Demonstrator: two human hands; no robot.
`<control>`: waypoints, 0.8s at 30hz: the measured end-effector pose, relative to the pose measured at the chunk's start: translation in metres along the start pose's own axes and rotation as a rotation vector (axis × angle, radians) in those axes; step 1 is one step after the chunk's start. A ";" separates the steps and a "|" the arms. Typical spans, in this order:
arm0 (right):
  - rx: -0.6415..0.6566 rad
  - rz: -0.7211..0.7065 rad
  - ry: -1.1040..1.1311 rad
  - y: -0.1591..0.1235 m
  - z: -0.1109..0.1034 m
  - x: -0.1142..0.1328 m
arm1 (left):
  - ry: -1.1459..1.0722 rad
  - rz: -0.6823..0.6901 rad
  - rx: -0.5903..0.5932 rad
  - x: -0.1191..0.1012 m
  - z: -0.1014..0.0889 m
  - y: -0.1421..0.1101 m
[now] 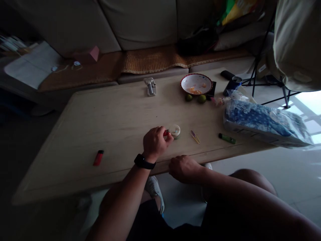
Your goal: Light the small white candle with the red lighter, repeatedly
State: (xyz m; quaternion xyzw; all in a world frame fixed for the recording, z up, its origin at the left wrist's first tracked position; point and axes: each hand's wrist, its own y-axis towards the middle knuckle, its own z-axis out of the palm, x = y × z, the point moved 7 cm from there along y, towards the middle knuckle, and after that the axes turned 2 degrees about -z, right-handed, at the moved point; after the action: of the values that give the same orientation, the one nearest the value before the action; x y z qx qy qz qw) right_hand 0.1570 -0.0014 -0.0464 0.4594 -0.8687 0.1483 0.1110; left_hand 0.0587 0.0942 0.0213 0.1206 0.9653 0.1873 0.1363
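Note:
A red lighter [166, 133] is gripped in my left hand [155, 142], which wears a black watch. Its metal end points at a small candle in a clear round jar [175, 132], right beside my fingertips. I cannot make out a flame. My right hand [184, 168] rests as a loose fist on the table's near edge, with nothing seen poking out of it. A few thin sticks with purple ends [195, 137] lie right of the jar. Farther right is a green lighter [227, 138], and another red lighter [98, 158] lies to the left.
On the wooden table [112, 117] stand a grey stand [150, 87], a bowl with orange scraps [185, 85] and two green fruits [201, 98]. A blue plastic-wrapped pack [260, 118] overhangs the right edge, with a dark can [233, 85] behind it. A sofa [147, 25] lines the far side.

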 end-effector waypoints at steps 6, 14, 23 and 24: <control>0.027 0.011 0.021 0.000 -0.001 0.000 | -0.014 -0.009 0.008 -0.005 0.004 0.002; 0.027 0.020 0.010 0.000 0.000 0.000 | 0.028 0.004 0.025 -0.013 0.008 0.003; 0.018 0.008 0.001 -0.001 0.001 0.000 | 0.006 0.018 0.032 -0.015 0.006 0.002; 0.019 0.005 -0.001 -0.001 0.001 0.000 | 0.009 0.020 0.031 -0.015 0.005 0.001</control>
State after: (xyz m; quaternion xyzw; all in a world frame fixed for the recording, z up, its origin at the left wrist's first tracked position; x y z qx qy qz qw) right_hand 0.1575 -0.0021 -0.0475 0.4581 -0.8685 0.1568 0.1059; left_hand 0.0741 0.0925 0.0209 0.1315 0.9674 0.1743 0.1281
